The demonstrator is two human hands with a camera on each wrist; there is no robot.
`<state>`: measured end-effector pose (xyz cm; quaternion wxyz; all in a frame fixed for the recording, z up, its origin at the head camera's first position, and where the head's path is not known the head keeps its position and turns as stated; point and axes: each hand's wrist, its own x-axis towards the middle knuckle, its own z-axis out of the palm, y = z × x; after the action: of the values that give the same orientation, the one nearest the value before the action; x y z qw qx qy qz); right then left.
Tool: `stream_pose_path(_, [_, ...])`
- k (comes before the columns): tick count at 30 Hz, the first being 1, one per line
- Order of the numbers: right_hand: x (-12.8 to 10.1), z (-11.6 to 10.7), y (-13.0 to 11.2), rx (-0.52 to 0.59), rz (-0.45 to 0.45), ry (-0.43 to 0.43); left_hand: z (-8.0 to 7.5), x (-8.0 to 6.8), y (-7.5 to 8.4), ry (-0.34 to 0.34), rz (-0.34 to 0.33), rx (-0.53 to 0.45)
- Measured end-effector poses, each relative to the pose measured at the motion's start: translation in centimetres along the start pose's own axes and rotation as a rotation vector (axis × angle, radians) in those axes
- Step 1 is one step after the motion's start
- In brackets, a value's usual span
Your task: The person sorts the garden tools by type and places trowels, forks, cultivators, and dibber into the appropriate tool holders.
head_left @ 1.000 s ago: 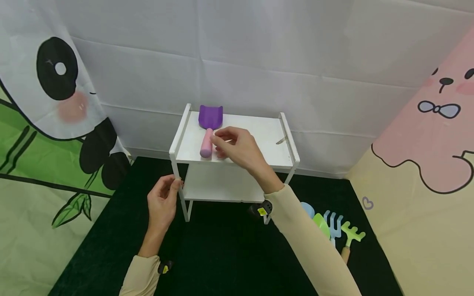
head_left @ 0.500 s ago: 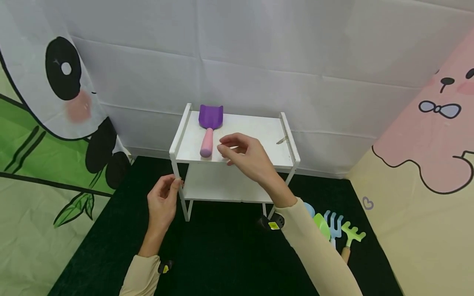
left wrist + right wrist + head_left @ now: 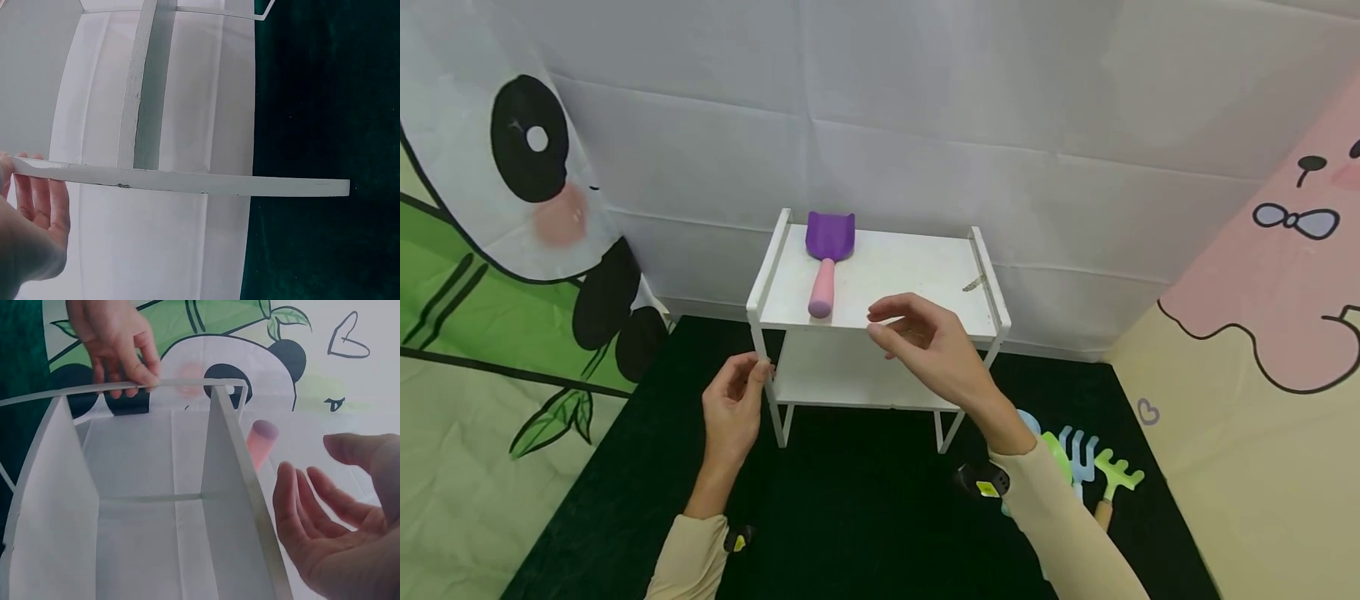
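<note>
A toy shovel (image 3: 830,242) with a purple scoop and a pink handle lies on the left side of the white shelf's (image 3: 910,275) top board, handle toward me. My left hand (image 3: 733,408) pinches the shelf's front left leg just below the top board; the left wrist view shows thumb and fingers on either side of that white leg (image 3: 187,181). Over the front edge of the top board, right of the shovel, hovers my right hand (image 3: 932,350). Its fingers are loosely bent with a gap to the thumb, and the right wrist view shows nothing between them.
Several toy garden tools lie on the dark green floor cloth (image 3: 850,517) at right, among them a blue rake (image 3: 1081,454) and a green rake (image 3: 1116,475); my right sleeve partly covers them. A white cloth wall (image 3: 925,117) stands behind the shelf. A lower board (image 3: 850,371) spans the shelf.
My right hand has moved away from the shovel's handle, to the right and toward me. The shovel stays on the top board, and my left hand keeps its place on the leg.
</note>
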<state>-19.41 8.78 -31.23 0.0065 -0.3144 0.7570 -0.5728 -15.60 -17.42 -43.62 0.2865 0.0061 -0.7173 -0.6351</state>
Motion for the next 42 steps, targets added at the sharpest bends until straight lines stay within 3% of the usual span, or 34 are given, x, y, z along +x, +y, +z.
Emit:
stream_pose_path(5, [-1.3,-0.5,0.7,-0.008,-0.025,-0.003,0.0,-0.2,1.2,-0.003,-0.012,0.016])
stream_pose_path(11, [-3.0,-0.9,1.9,-0.043,-0.066,-0.003,0.0,-0.2,1.4,-0.002,-0.001,0.027])
stream_pose_path(17, [-5.0,-1.4,3.4,-0.049,-0.121,0.009,0.1,-0.1,0.7,0.0,0.003,0.02])
stream_pose_path(20, [-5.9,-1.7,4.0,-0.061,-0.135,0.011,0.1,0.0,-0.6,0.009,0.003,0.009])
stream_pose_path(26, [-7.8,-2.3,5.1,-0.088,-0.124,0.034,-0.1,0.4,-2.7,0.014,0.012,-0.006])
stream_pose_path(42, [-12.1,-3.0,8.6,-0.1,-0.023,0.063,-0.1,0.4,-2.7,0.019,0.037,-0.033])
